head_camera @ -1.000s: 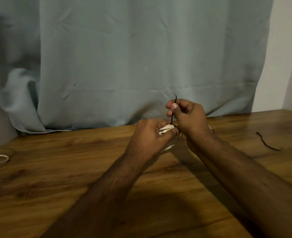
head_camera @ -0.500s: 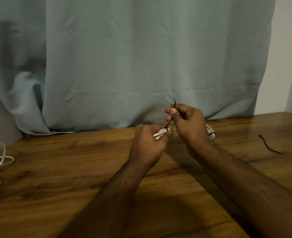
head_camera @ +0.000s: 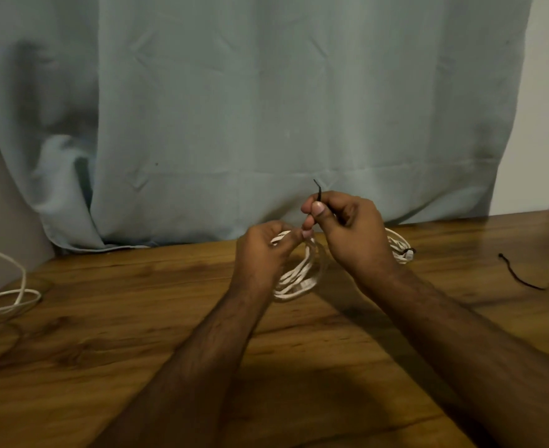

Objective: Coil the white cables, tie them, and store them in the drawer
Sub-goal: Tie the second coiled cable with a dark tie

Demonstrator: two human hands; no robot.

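My left hand [head_camera: 264,253] grips the top of a coiled white cable [head_camera: 299,276], whose loops hang down toward the wooden table [head_camera: 137,318]. Just to its right, my right hand [head_camera: 347,227] pinches a thin black tie [head_camera: 317,193] between thumb and forefinger; the tie's free end sticks up above the fingers. Where the tie meets the coil is hidden behind my fingers. Behind my right wrist lies a second coiled white cable [head_camera: 399,247] with a dark tie around it. No drawer is in view.
A loose black tie [head_camera: 522,278] lies on the table at the right. An uncoiled white cable [head_camera: 11,295] sprawls at the table's left edge. A grey-blue curtain [head_camera: 266,108] hangs along the back edge, with a pale wall to the right.
The coil has swung down from my left fist, so its loops now show below the hand. My right hand keeps its pinch on the tie. The view has shifted slightly.
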